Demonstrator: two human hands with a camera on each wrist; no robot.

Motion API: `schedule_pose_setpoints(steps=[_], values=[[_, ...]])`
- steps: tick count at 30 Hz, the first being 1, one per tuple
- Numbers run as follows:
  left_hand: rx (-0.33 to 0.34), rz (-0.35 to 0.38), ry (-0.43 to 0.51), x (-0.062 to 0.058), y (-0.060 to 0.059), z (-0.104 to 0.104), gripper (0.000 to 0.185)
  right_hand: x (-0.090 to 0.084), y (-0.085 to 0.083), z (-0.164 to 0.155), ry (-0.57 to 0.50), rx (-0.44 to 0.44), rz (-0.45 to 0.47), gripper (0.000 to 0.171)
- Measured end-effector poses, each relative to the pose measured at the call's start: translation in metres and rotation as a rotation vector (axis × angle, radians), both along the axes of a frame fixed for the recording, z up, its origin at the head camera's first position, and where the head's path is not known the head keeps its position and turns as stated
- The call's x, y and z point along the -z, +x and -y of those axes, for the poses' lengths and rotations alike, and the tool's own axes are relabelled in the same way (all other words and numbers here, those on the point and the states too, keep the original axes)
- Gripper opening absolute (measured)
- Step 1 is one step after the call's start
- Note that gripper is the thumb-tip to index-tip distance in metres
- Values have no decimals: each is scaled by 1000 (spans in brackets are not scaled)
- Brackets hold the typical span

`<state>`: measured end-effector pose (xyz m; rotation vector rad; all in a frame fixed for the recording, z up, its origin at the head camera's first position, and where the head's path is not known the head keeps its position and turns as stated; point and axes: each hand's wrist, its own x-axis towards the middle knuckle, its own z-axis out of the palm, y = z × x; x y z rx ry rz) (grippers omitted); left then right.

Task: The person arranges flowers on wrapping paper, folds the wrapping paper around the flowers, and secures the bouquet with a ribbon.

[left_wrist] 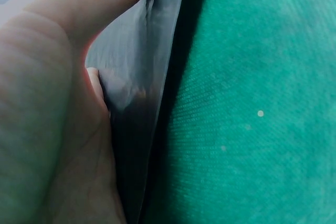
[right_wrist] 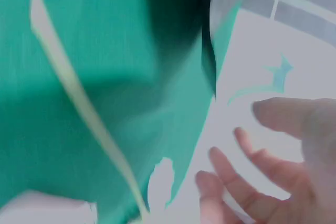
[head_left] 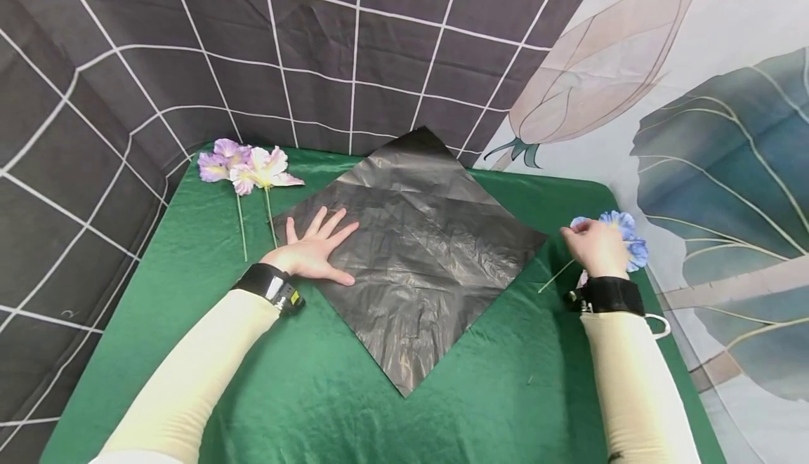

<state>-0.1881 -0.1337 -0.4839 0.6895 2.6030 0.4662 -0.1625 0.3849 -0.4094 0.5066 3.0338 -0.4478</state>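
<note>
My left hand (head_left: 312, 252) lies flat with spread fingers on the left corner of a square black plastic sheet (head_left: 417, 239), laid as a diamond. In the left wrist view, the thumb (left_wrist: 100, 3) crosses the sheet's edge (left_wrist: 152, 93). At the right, my right hand (head_left: 597, 246) is over blue artificial flowers (head_left: 622, 225), partly covering them. The right wrist view shows its fingers (right_wrist: 247, 182) bent and apart from the thumb, with nothing between them. A pale stem (right_wrist: 86, 106) lies beside that hand, and a whitish petal shows near the stem's end.
A purple flower (head_left: 221, 158) and a pink-white flower (head_left: 265, 169) lie at the back left, stems toward me. Green cloth (head_left: 379, 429) covers the table. A dark grid-patterned curtain (head_left: 316, 50) hangs behind and left; a flower-printed one (head_left: 670, 253) hangs at the right.
</note>
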Motion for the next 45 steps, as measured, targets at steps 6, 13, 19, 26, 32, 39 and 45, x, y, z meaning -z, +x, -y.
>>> schedule_pose_setpoints(steps=[6,13,19,26,32,39,45], values=[[-1,-14,-18,2,1,1,112,-7,3,-22,93,105,203,65],[21,-30,-20,-4,3,-3,110,3,4,-26,118,113,250,62],[18,-33,-25,-6,4,-4,110,14,4,-31,102,120,270,57],[14,-35,-31,-6,3,-5,109,16,8,-30,9,119,206,39],[22,-41,-26,-8,3,-3,110,10,-1,-24,-80,108,29,45],[18,-34,-3,-10,5,-2,110,-4,-19,29,-272,116,-331,43],[22,-28,-3,-9,5,-2,110,-5,-29,97,-458,-78,-406,27]])
